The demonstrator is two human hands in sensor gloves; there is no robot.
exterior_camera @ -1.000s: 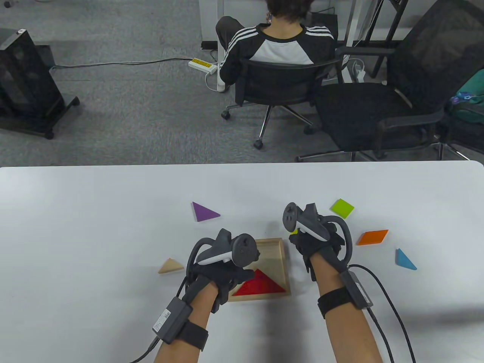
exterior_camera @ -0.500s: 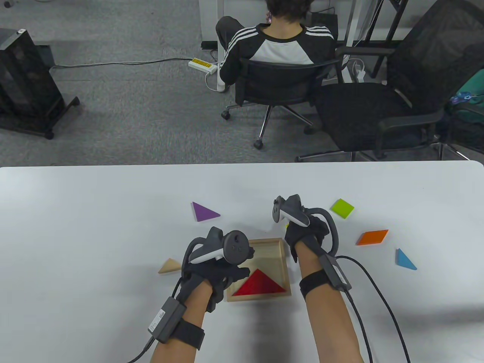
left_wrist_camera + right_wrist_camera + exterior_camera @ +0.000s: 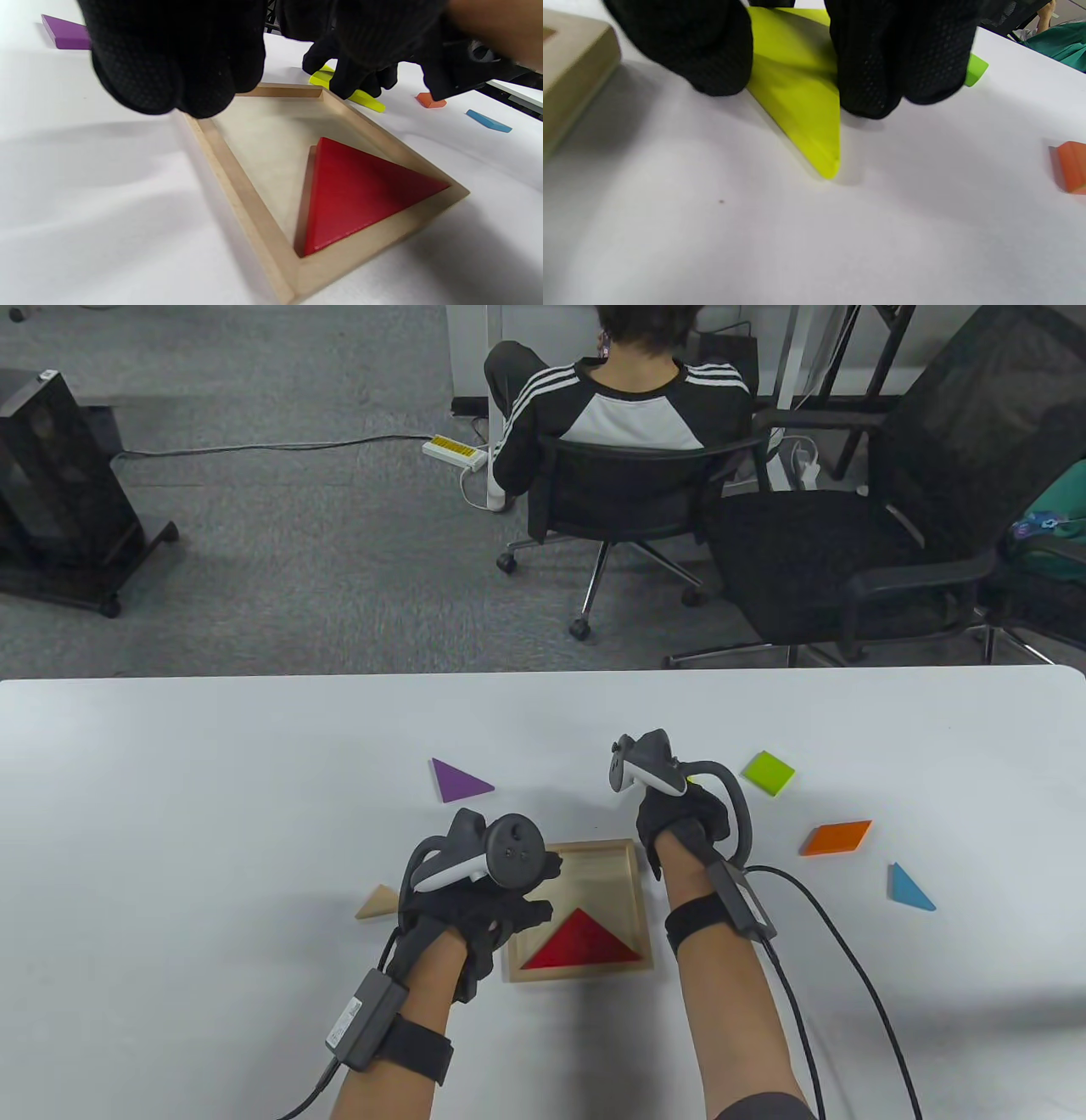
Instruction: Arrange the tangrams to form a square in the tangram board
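Observation:
The wooden tangram board (image 3: 642, 899) lies near the table's front, with a red triangle (image 3: 584, 943) in its near part. My left hand (image 3: 530, 891) hovers at the board's far left corner, fingers loosely bunched (image 3: 178, 84) and holding nothing. My right hand (image 3: 679, 814) is just beyond the board's far right corner. In the right wrist view its thumb and fingers (image 3: 874, 72) pinch a yellow-green triangle (image 3: 797, 84), one tip of which touches the table. The left wrist view shows that triangle (image 3: 360, 98) under the right hand (image 3: 352, 76).
Loose pieces lie around: a purple triangle (image 3: 458, 782), a tan triangle (image 3: 382, 902), a green square (image 3: 769, 772), an orange parallelogram (image 3: 837, 837) and a blue triangle (image 3: 909, 889). Beyond the table a person sits on an office chair (image 3: 628, 492).
My left hand has slid left, uncovering the red triangle in the board. My right hand has moved left and farther from me, onto the yellow-green triangle.

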